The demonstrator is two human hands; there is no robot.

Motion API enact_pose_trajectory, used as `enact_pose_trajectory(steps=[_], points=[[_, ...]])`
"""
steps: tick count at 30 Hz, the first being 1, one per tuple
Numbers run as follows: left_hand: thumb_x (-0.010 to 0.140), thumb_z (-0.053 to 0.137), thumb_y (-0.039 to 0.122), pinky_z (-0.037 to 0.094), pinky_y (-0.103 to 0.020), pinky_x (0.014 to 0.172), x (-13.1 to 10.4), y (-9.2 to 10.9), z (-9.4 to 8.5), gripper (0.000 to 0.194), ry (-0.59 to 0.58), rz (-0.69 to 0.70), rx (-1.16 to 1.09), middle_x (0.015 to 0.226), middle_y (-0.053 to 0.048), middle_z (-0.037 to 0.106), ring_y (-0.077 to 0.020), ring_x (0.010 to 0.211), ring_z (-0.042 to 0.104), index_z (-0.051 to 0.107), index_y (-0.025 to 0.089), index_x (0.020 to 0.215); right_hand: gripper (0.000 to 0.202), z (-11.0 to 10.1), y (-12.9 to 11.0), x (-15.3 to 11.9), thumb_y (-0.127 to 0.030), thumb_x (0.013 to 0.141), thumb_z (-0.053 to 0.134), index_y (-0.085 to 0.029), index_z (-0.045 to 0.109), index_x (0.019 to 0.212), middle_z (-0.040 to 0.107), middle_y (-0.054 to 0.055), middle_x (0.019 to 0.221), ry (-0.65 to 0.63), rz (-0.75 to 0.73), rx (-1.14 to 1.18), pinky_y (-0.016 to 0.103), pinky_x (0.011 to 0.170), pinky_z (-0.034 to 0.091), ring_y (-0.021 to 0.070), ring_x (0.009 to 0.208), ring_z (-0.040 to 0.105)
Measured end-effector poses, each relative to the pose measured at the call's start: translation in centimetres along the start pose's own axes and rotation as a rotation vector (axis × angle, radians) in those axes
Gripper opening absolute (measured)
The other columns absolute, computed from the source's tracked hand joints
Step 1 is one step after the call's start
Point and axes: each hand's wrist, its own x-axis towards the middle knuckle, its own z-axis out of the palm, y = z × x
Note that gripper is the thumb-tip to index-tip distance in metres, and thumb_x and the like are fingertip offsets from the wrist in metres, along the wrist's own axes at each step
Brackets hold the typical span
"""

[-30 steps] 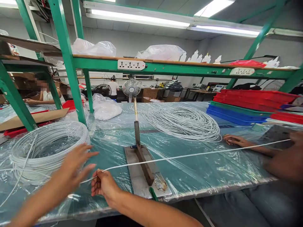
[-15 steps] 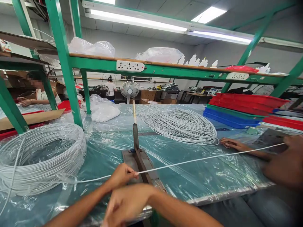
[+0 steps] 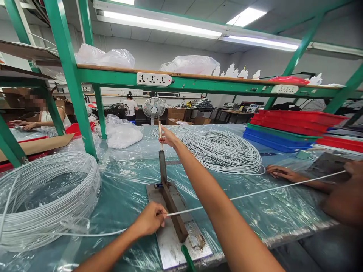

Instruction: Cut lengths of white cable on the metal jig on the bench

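Observation:
Pinched in the fingers of my left hand (image 3: pixel 153 219) is a white cable (image 3: pixel 249 192), just left of the cutter's metal arm. My right hand (image 3: pixel 168 136) is wrapped round the upright handle (image 3: pixel 160 133) of a lever cutter (image 3: pixel 172 211), with my arm reaching over the cable. The cutter's metal base lies on the plastic-covered table under my left hand. To the left the cable runs toward a large coil of white cable (image 3: pixel 51 215) in clear wrap. On the right a co-worker's hand (image 3: pixel 351 168) holds the cable taut, and the co-worker's other hand (image 3: pixel 283 173) rests on the table.
A loose heap of cut white cable (image 3: pixel 221 151) lies beyond the cutter. Stacked red and blue trays (image 3: pixel 295 122) stand at the right. A white plastic bag (image 3: pixel 123 132) sits at the left near a green shelf post (image 3: pixel 70 79). The table edge (image 3: pixel 300 236) runs nearby.
My right hand has moved from the near edge, beside my left arm, up and forward onto the cutter's handle. My left hand still holds the cable, slightly lower in view.

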Motion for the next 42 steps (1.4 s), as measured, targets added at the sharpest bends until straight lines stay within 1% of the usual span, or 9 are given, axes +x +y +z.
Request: enact_pose_trajectory(steps=[9,16,21,23,26,29,33,37,42], points=[[0.063,0.056,0.06,0.017,-0.023,0.048,1.8,-0.3,0.7,0.049,0.207,0.048,-0.073,0.046,0.006,0.028,-0.0075,0.048,0.026,0.041,0.016,0.048,0.044,-0.8,-1.7,-2.4,-0.051,0.092,0.027,-0.015,0.049,0.08,0.049,-0.002,0.063,-0.025,0.041,0.131,0.017,0.043,0.038,0.0049,0.043,0.043],[0.062,0.062,0.051,0.017,-0.022,0.046,3.1,-1.9,1.8,0.042,0.36,-0.017,-0.048,0.043,0.006,0.034,-0.0074,0.044,0.03,0.042,0.017,0.047,0.05,-5.2,-4.1,-12.5,-0.048,0.094,0.019,-0.016,0.055,0.082,0.058,0.002,0.072,-0.136,0.041,0.282,0.017,0.042,0.044,0.0068,0.046,0.052],[0.062,0.062,0.044,0.017,-0.021,0.046,3.2,-2.2,2.0,0.037,0.384,-0.027,-0.023,0.042,0.007,0.034,-0.0073,0.043,0.031,0.043,0.017,0.047,0.032,-8.2,-1.4,-21.5,-0.038,0.082,0.054,-0.014,0.054,0.061,0.06,0.002,0.071,-0.138,0.124,0.128,0.017,0.037,0.042,0.0043,0.039,0.048],[0.062,0.062,0.042,0.017,-0.02,0.045,3.3,-2.1,2.0,0.036,0.385,-0.024,-0.013,0.041,0.007,0.033,-0.0072,0.043,0.031,0.043,0.017,0.046,0.022,-9.1,0.5,-24.8,-0.033,0.068,0.07,-0.014,0.064,0.078,0.063,0.006,0.083,-0.132,0.164,0.038,0.017,0.04,0.044,0.0062,0.045,0.054],[0.063,0.061,0.04,0.018,-0.02,0.046,3.4,-2.0,2.0,0.035,0.383,-0.016,0.002,0.041,0.007,0.033,-0.0071,0.043,0.031,0.042,0.017,0.046,0.063,-9.6,2.7,-28.5,-0.031,0.06,0.076,-0.019,0.054,0.118,0.056,0.011,0.116,-0.1,0.264,-0.027,0.02,0.047,0.049,0.0097,0.055,0.06],[0.063,0.061,0.039,0.017,-0.021,0.046,3.3,-1.7,2.0,0.035,0.388,-0.01,0.026,0.041,0.007,0.032,-0.007,0.043,0.03,0.04,0.017,0.046,0.076,-9.1,4.0,-30.7,-0.024,0.061,0.07,-0.02,0.039,0.131,0.047,0.013,0.128,-0.066,0.349,-0.031,0.022,0.052,0.052,0.0096,0.06,0.061],[0.063,0.061,0.039,0.015,-0.022,0.046,3.0,-1.4,1.9,0.038,0.398,-0.006,0.065,0.04,0.007,0.03,-0.007,0.042,0.028,0.037,0.017,0.045,0.061,-8.2,5.1,-32.0,-0.016,0.068,0.05,-0.02,0.036,0.127,0.059,0.008,0.105,-0.175,0.497,-0.104,0.018,0.037,0.043,0.0047,0.043,0.052],[0.064,0.06,0.04,0.017,-0.022,0.046,2.9,-1.4,1.9,0.036,0.402,0.0,0.075,0.04,0.007,0.032,-0.0075,0.042,0.031,0.039,0.017,0.046,0.028,-7.9,5.6,-32.3,-0.024,0.077,0.046,-0.018,0.048,0.104,0.053,-0.004,0.067,-0.222,0.436,-0.333,0.014,0.027,0.024,0.0012,0.029,0.03],[0.063,0.06,0.041,0.017,-0.021,0.047,3.0,-1.7,1.9,0.036,0.399,0.002,0.046,0.041,0.007,0.033,-0.0073,0.043,0.031,0.039,0.017,0.045,0.044,-8.4,7.4,-32.8,-0.039,0.08,0.047,-0.018,0.045,0.118,0.042,-0.007,0.053,-0.184,0.347,-0.397,0.016,0.033,0.031,0.0063,0.035,0.038]])
